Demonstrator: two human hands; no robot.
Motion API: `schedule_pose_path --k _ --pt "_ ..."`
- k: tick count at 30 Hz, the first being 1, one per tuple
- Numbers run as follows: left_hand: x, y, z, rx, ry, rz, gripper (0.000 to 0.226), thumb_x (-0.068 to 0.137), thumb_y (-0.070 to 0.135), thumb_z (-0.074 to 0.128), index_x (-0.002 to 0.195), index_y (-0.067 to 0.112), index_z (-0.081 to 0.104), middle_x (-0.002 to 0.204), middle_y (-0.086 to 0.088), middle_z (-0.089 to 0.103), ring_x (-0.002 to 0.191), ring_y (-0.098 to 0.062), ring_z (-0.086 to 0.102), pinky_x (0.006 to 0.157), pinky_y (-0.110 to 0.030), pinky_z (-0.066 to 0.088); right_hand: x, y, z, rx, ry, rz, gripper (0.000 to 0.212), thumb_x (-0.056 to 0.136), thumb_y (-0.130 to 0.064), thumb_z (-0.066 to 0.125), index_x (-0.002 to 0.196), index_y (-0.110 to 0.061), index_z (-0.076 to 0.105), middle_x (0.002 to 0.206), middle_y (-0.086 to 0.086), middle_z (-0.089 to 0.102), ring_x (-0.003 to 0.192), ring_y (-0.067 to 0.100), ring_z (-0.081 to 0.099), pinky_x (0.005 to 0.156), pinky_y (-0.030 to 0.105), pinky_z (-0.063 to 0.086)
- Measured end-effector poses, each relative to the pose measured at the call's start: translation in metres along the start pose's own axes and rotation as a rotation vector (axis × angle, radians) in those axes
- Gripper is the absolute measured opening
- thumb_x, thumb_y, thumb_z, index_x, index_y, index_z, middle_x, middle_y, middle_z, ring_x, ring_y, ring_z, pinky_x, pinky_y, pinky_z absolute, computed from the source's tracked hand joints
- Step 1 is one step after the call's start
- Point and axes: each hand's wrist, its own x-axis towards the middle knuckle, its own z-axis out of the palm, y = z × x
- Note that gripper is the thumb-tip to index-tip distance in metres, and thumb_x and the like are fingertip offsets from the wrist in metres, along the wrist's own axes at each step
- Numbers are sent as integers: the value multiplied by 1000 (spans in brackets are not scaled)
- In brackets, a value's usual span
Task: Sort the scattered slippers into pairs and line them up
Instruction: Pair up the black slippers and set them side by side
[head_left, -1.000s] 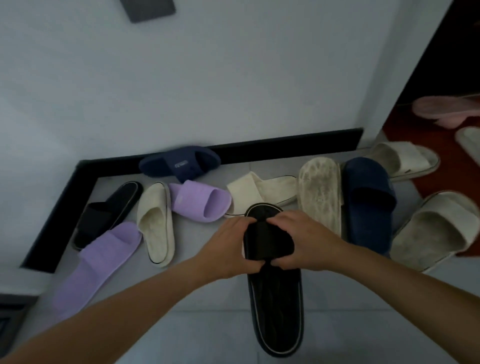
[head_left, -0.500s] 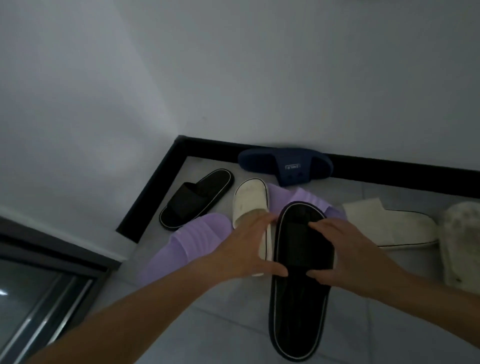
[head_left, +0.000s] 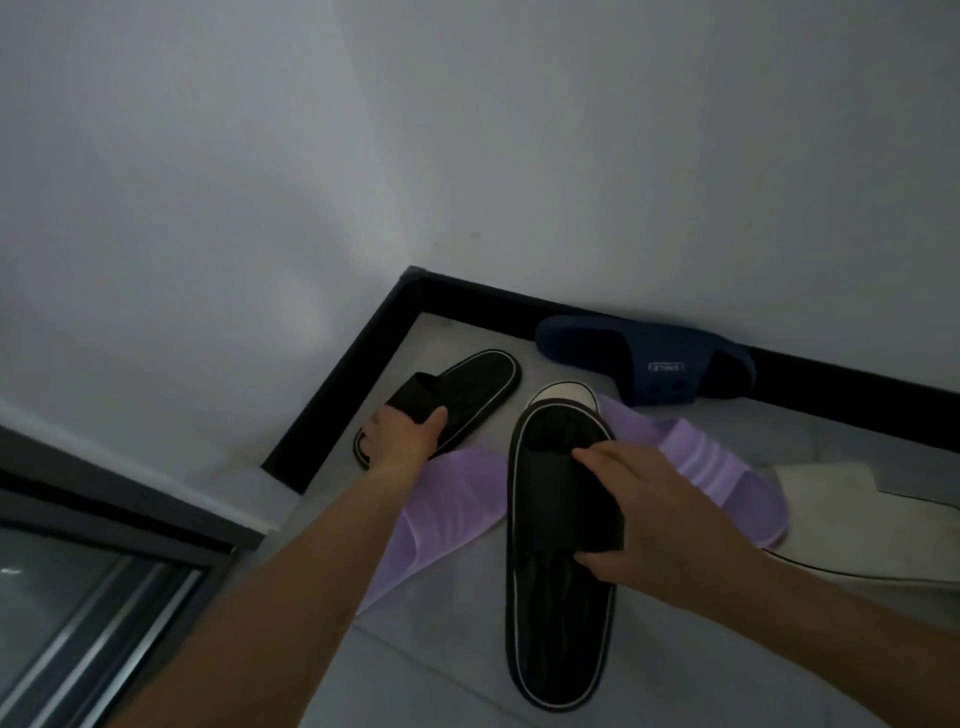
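Slippers in play: the corner black slipper (head_left: 441, 405) and the held black slipper (head_left: 558, 623), a matching pair with pale rims.
Left fingers: our left hand (head_left: 402, 436) grips the toe end of the corner black slipper, thumb on its strap and fingers down its outer rim.
Right fingers: our right hand (head_left: 670, 514) clasps the held black slipper by its strap, fingers over the top and thumb under the near edge.
Change: half a second ago both hands were on the held black slipper. The left has since let go and reached across to its mate.
Where they lie: the mate sits in the far-left corner of the floor (head_left: 441, 675), against the skirting board (head_left: 332, 395). The other hangs over the purple slippers (head_left: 452, 514) and a cream slipper (head_left: 566, 397).
Further out: a navy slipper (head_left: 644, 364) rests along the floor's far edge.
Meaning: we judge that the black pair is found and only needs setting down side by side.
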Motion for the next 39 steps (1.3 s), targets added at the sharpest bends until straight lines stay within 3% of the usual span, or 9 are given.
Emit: schedule_pose_path --k 4,11,13,17,23,29,32,36,39 --pt "7 18 25 -120 38 -172 102 75 55 68 141 -3 15 144 -24 25 128 -41 35 101 -45 36 -15 6 -3 7 23 64 89 66 -45 76 141 -17 36 140 2 42 129 17 38 103 20 24" --pt "36 37 15 -298 146 -219 89 70 40 73 139 7 27 141 -22 35 124 -40 42 99 -48 38 -41 15 -8 1 55 205 89 65 -48 76 140 -20 36 138 -1 43 125 14 40 100 19 28" --pt "42 61 -3 -312 251 -44 83 68 39 71 135 7 35 137 -20 43 123 -38 45 101 -45 38 -54 18 -17 -3 79 245 86 65 -45 77 138 -19 39 136 -2 45 125 15 40 100 20 29" --pt "14 138 -32 -308 248 673 70 69 26 68 131 6 42 134 -14 48 123 -28 46 107 -36 36 -91 33 -47 -7 116 354 84 66 -44 75 138 -23 37 135 -7 42 124 10 37 102 18 28" --pt "-120 180 -19 -79 -284 1321 75 61 33 54 131 8 43 129 -12 49 118 -24 47 105 -33 37 -140 59 -79 -55 199 494 83 61 -40 78 134 -22 43 129 -5 47 117 12 45 98 25 38" --pt "-207 147 44 70 -637 1518 81 65 16 66 139 14 32 131 7 33 123 -1 28 104 -4 15 -179 71 -116 -196 198 441 86 63 -42 78 136 -19 40 134 0 43 123 14 38 99 17 21" --pt "-229 149 52 73 -625 1576 88 65 19 66 142 18 25 132 7 30 125 -4 30 104 -10 21 -203 74 -131 -236 210 429 85 65 -43 77 136 -19 38 133 -2 41 122 10 34 98 15 21" --pt "-255 160 51 65 -590 1716 94 65 16 71 144 22 20 123 17 24 121 12 26 99 -3 27 -236 77 -142 -251 229 451 86 66 -46 75 138 -20 35 134 -3 39 123 11 32 98 17 23" --pt "-278 163 54 61 -582 1755 95 65 17 70 144 22 19 121 15 25 117 11 27 96 -3 29 -257 82 -146 -254 242 452 85 66 -45 75 137 -19 36 133 -1 41 121 11 32 96 15 20"
